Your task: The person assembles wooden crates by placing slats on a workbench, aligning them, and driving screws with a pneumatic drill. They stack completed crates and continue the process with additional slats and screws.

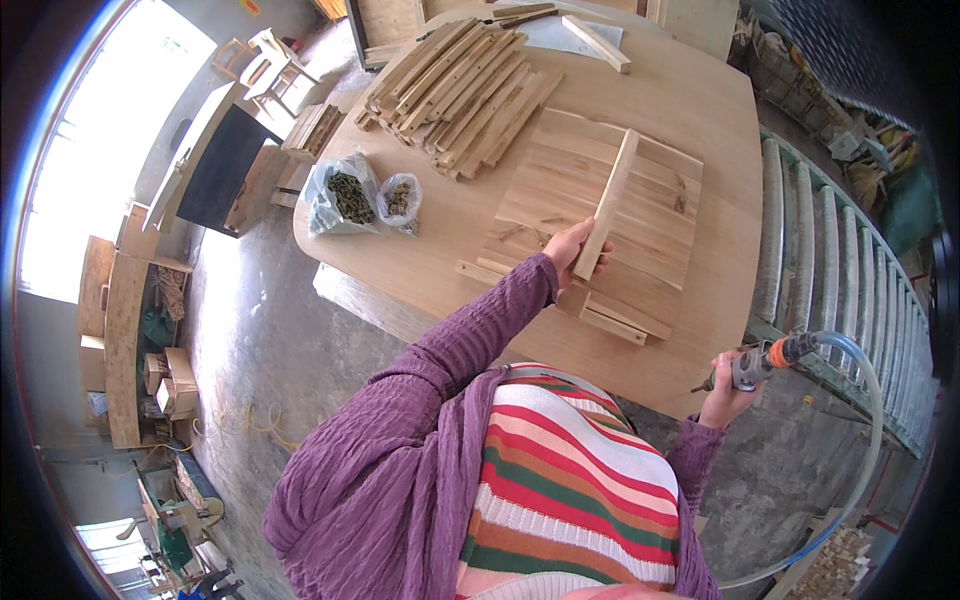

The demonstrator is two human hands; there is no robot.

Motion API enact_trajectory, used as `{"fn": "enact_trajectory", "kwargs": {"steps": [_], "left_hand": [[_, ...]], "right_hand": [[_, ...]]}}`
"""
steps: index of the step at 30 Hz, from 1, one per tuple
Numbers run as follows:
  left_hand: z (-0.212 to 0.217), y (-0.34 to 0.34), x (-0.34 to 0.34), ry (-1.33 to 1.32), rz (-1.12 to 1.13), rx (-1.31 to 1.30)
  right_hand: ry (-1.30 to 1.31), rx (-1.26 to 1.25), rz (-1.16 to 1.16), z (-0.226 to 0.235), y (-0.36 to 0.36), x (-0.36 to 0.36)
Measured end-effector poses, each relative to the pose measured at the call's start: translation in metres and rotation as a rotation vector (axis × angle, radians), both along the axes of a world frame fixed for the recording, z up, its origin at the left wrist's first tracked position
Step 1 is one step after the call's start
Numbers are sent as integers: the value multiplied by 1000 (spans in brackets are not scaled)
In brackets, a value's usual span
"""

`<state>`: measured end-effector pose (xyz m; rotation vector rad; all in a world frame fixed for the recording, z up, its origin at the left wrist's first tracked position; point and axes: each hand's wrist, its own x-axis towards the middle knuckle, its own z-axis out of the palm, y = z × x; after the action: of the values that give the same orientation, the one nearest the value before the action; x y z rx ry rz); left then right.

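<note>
My left hand (572, 246) is closed around the lower end of a pale wooden strip (612, 195). The strip is held slanting above a square panel of joined boards (540, 190) on the table. Off the table's near right edge, my right hand (727, 393) grips an air screwdriver (750, 370). Its thin bit points left, and a clear hose (880, 400) runs from its orange-banded end. Short wooden strips (615, 320) lie at the panel's near side, close below my left hand. Part of the panel is hidden by the held strip and my sleeve.
A pile of wooden strips (460, 90) covers the table's far left. Two plastic bags of small hardware, a larger one (325, 205) and a smaller one (402, 215), sit near its left edge. A roller conveyor (830, 260) runs along the right. Another strip (597, 45) lies at the back.
</note>
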<state>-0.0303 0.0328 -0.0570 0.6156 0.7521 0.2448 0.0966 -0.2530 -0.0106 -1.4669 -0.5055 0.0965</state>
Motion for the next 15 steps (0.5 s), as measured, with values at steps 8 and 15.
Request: {"fn": "enact_trajectory", "kwargs": {"steps": [8,15], "left_hand": [[-16,14,-16,-313,-80,-193],[-15,17,-20,-306,-6,-246]], "right_hand": [[12,28,21,3,5,1],[16,2,13,1,2,5]]}}
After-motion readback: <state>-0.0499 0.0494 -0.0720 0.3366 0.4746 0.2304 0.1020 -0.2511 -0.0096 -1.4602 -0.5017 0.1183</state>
